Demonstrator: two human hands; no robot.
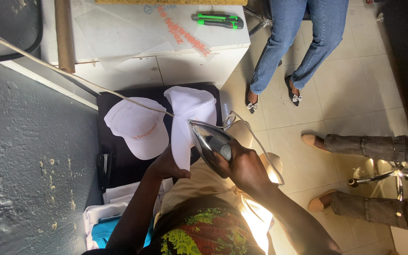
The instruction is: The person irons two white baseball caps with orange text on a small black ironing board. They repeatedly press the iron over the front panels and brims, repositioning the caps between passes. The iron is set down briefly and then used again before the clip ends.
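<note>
Head view | right hand (244,165) grips iron (208,139), tip toward cap (190,118) | left hand (166,165) pinches cap underneath, nearer

I have one view only, from the camera worn on the person's head, and it looks steeply down past the chest onto the hands, which sit close under the lens in the lower middle of the frame. The right hand (242,165) on the iron (208,139) and the left hand (166,165) at the white cap (190,118) are the nearest things. The view is turned sideways: the grey wall (29,141) fills the left edge, the white bench (142,33) runs along the top, and the tiled floor (350,94) with two other people's legs spreads to the right, farther off. No second view overlaps it.
</note>
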